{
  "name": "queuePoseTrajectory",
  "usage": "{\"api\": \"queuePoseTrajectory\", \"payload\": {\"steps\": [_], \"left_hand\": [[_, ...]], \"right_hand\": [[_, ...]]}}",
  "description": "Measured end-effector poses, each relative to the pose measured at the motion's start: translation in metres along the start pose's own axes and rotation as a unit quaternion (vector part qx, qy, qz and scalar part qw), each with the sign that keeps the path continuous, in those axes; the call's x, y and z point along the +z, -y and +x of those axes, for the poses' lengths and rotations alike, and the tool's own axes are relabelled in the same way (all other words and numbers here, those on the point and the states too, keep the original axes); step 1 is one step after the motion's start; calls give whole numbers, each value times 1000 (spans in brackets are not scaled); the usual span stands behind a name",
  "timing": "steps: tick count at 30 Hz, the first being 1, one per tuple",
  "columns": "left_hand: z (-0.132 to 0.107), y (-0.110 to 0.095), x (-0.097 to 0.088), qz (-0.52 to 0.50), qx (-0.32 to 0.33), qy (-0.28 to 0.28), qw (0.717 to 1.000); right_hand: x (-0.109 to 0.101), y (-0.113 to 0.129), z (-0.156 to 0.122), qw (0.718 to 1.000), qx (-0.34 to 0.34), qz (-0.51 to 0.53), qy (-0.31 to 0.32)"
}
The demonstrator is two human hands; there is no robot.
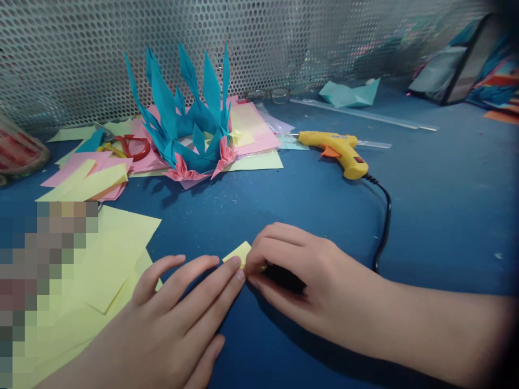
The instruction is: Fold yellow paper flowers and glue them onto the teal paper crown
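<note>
Between the spread, pressing left hand [174, 319] and pinching right hand [300, 270] lies yellow paper [241, 250].

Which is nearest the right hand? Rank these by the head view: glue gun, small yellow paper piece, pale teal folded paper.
1. Small yellow paper piece: at the right hand's fingertips.
2. Glue gun: beyond the hand.
3. Pale teal folded paper: farther back, behind the gun.
</note>
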State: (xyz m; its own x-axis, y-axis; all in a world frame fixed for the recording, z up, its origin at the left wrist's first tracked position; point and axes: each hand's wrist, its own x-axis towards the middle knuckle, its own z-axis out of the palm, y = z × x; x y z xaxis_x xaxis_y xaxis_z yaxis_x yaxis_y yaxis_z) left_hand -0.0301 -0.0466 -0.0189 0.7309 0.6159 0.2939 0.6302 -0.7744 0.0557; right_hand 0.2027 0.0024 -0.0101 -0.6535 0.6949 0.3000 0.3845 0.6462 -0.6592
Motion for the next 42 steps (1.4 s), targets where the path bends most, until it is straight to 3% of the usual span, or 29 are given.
{"api": "queuePoseTrajectory", "payload": {"steps": [7, 13, 19, 22, 25, 28, 32, 35, 38, 40, 42], "left_hand": [[2, 5, -2, -30, -8, 22, 999], [4, 5, -5, -43, -14, 30, 999], [2, 0, -5, -25, -21, 16, 999], [0, -1, -6, -43, -64, -6, 997], [1, 1, -10, -95, -129, -45, 986], [7, 6, -18, -163, -184, -42, 968], [22, 12, -27, -288, -255, -10, 923], [32, 10, -29, -421, -356, -34, 834], [38, 6, -26, -533, -396, -37, 747], [42, 2, -23, -570, -388, -31, 724], [47, -1, -22, -578, -384, -35, 719]], "right_hand": [[-5, 1, 4, 996, 50, 60, 31], [-11, -7, 5, 997, 30, -35, 55], [-13, -10, 10, 997, 21, -9, 72], [-14, -10, 12, 998, 17, 10, 60], [-13, -8, 13, 996, 58, 41, 50], [-12, -6, 13, 993, 81, 86, 19], [-7, -4, 12, 983, 62, 171, -12], [-3, -3, 12, 960, 58, 275, -14], [0, -2, 13, 926, 73, 370, 0], [0, -1, 13, 919, 85, 385, 11], [0, -1, 13, 918, 102, 384, 21]]}}
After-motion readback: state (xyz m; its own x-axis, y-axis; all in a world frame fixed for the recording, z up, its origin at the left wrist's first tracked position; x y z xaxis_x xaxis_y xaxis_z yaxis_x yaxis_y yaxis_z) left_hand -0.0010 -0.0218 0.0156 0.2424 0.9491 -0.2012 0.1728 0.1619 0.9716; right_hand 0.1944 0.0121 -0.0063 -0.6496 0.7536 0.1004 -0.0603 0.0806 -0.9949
